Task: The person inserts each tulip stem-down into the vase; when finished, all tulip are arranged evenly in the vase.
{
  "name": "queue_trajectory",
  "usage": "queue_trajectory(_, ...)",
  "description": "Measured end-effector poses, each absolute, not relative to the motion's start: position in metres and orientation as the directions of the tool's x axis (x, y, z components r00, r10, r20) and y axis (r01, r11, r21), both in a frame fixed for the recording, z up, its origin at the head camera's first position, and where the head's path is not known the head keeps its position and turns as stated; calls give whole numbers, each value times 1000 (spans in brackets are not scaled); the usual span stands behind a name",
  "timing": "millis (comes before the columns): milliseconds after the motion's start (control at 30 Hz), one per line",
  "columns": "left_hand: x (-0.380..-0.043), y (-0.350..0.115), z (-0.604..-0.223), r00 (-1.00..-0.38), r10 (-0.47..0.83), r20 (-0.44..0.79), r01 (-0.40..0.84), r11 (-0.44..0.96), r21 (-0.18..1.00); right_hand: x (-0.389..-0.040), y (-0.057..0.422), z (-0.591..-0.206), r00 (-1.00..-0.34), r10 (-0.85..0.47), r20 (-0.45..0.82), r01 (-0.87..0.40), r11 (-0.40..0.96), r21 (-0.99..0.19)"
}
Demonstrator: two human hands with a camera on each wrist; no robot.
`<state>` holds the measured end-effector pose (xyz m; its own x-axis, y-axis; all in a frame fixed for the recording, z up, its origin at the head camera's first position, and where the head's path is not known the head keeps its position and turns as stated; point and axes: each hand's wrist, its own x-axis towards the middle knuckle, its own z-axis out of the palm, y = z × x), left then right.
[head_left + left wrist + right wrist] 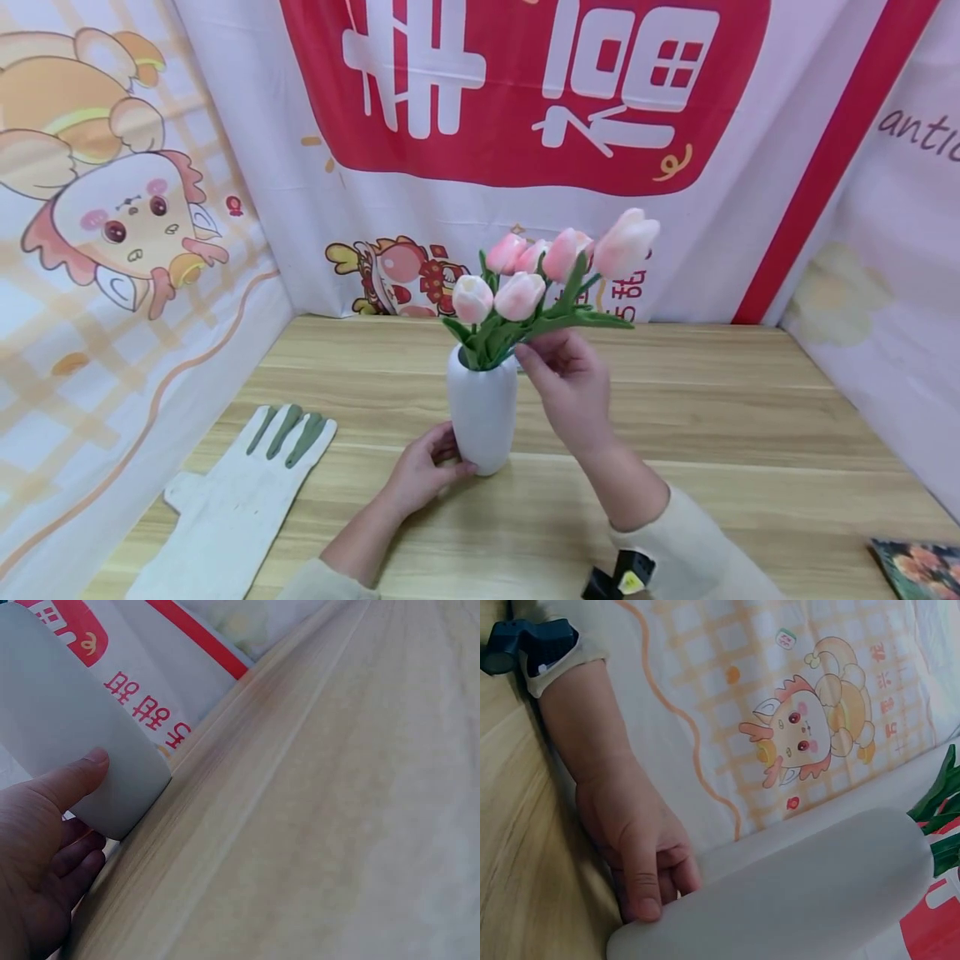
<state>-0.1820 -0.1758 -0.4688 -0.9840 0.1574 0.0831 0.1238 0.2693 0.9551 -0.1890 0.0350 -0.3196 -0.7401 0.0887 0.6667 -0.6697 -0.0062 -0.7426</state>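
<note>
A white vase stands upright on the wooden table, with several pink-and-white artificial tulips and their green leaves rising from its mouth. My left hand holds the vase low at its base. In the left wrist view the thumb of that hand lies against the vase wall, with the fingers curled behind. Beside the vase mouth, my right hand pinches a tulip stem between thumb and forefinger. That tulip leans out to the right; its lower stem is hidden by leaves and fingers.
A white glove with green finger strips lies flat on the table at the left. At the right front edge is a flower-printed item, partly cut off. Printed cloth hangs behind and at both sides of the table.
</note>
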Motion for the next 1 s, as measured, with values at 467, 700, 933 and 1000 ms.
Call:
queue_trajectory(467,-183,-174,-468,-983,168,77,122,274,954,-186,25,-328,-839,60,540,-527,153,-836)
queue_trajectory(700,-183,-175,-468,-984,165,74,118,272,955,-185,23,-329,-887,39,460,-448,173,-877)
queue_trajectory(933,-182,-176,-468,-984,161,71,115,284,952,-186,24,-327,-919,11,394,-385,180,-905)
queue_trajectory(1000,-182,-176,-468,-984,162,75,119,287,950,-185,25,-326,-926,8,377,-370,166,-914)
